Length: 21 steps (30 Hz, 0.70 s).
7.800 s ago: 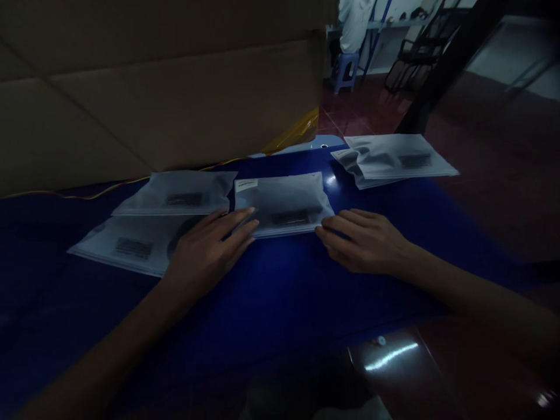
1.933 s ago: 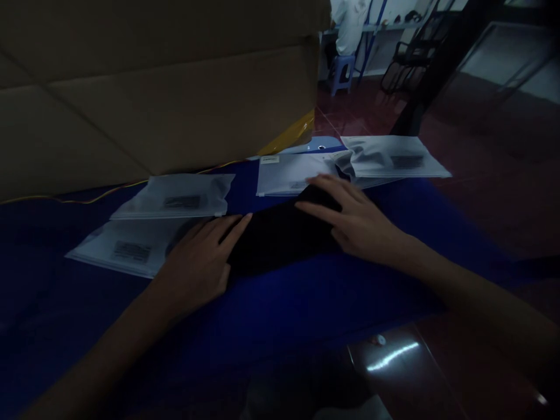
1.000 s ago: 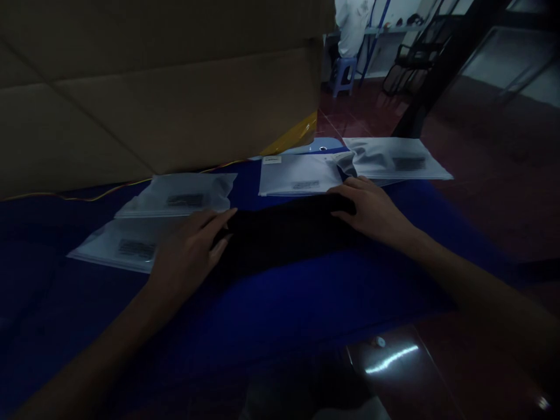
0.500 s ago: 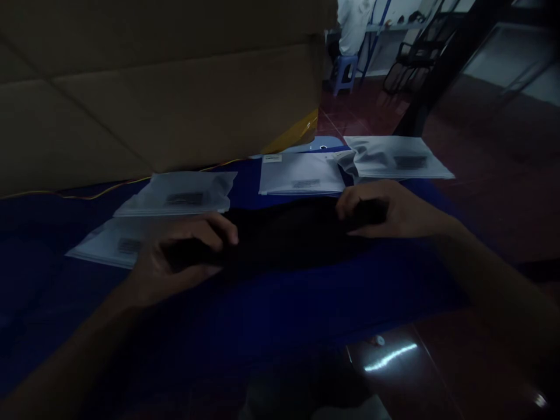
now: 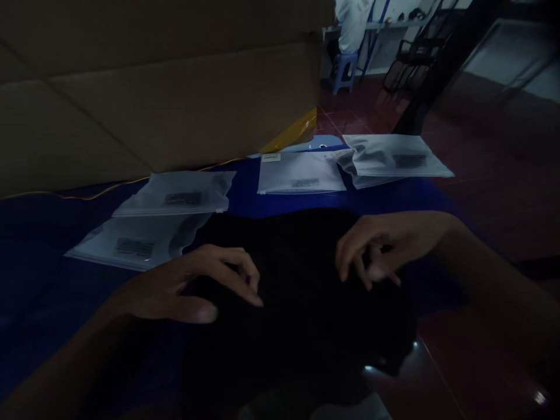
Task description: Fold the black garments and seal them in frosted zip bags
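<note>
A black cloth lies spread on the blue table, reaching to the near edge. My left hand is at its left side, fingers curled, with the cloth between thumb and fingers. At the cloth's upper right my right hand has its fingertips pinched on the fabric. The dim light hides the cloth's folds.
Frosted plastic bags lie beyond the cloth: two at the left, one in the middle, one at the right. A big cardboard box stands behind them. Far back, a person sits by a blue stool.
The middle bag went to the back of the table and a black cloth appeared in front of me. Both hands gripped its ends and drew it open toward me.
</note>
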{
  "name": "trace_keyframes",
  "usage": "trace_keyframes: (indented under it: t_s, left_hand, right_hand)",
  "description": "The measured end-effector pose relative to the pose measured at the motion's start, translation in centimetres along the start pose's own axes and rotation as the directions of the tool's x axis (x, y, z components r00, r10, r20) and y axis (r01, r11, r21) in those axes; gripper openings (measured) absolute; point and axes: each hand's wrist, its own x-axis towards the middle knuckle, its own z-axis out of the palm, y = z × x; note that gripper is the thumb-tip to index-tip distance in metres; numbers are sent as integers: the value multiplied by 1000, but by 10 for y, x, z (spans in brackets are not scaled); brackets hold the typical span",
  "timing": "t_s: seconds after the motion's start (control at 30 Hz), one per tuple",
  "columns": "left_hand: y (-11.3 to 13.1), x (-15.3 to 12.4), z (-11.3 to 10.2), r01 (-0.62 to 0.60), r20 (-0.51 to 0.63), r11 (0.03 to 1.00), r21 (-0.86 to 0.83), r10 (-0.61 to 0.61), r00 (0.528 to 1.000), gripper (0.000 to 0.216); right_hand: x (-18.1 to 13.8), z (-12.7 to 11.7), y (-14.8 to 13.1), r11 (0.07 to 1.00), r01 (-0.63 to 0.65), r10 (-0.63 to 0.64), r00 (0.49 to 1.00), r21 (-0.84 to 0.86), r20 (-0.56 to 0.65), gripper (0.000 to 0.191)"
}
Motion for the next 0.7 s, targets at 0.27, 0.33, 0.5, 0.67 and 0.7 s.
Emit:
trace_keyframes:
  t_s: [0.27,0.33,0.5,0.67,0.7]
  left_hand:
    - [-15,8,25,132,-58,945,299,-120,991,48]
    - [-18,8,34,97,-83,904,416,-68,994,63]
    - [-20,9,47,43,1,831,554,-52,999,93]
    - [-25,7,46,65,17,822,566,-91,996,99]
    - [-27,6,45,76,9,820,568,-98,995,100]
  right_hand:
    - [25,2,16,819,-267,-111,796,-509,-596,30]
    - [30,4,23,652,-362,-261,718,-666,-646,28]
    - [39,16,32,426,-362,-431,724,-829,-538,63]
    - [41,20,40,428,-364,-250,832,-827,-495,77]
    - [40,19,41,432,-375,-234,832,-820,-503,77]
